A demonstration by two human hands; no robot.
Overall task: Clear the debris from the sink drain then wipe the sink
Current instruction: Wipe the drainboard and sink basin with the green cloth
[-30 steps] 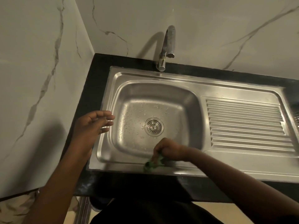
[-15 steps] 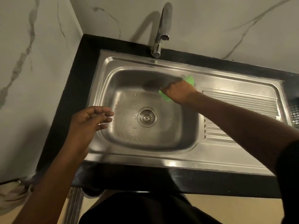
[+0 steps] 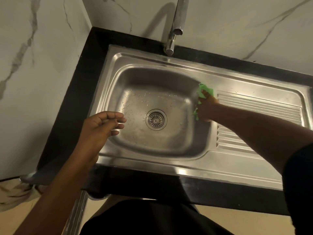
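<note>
- A stainless steel sink (image 3: 152, 160) is set into a black countertop (image 3: 81, 102), its brushed metal catching soft reflections along the rounded rim.
- The basin is a rounded rectangle with smooth, curved walls; small pale flecks and water droplets (image 3: 135, 102) speckle its floor, mostly on the far left part.
- The round drain (image 3: 156, 119) sits in the middle of the basin floor, a perforated metal strainer with holes in a radial pattern.
- The right hand (image 3: 205, 110) presses a crumpled bright green cloth (image 3: 203, 91) against the basin's right wall, up at the rim; its fingers are closed over the soft fabric.
- Just right of that hand lies the ribbed draining board (image 3: 257, 106), with straight parallel ridges.
- The left hand (image 3: 100, 128) hovers over the basin's left edge, empty, with its fingers loosely curled and parted.
- A chrome tap (image 3: 174, 31) rises at the far side, slim and tubular.
- White marble-patterned walls (image 3: 42, 48) with grey veins enclose the corner.
</note>
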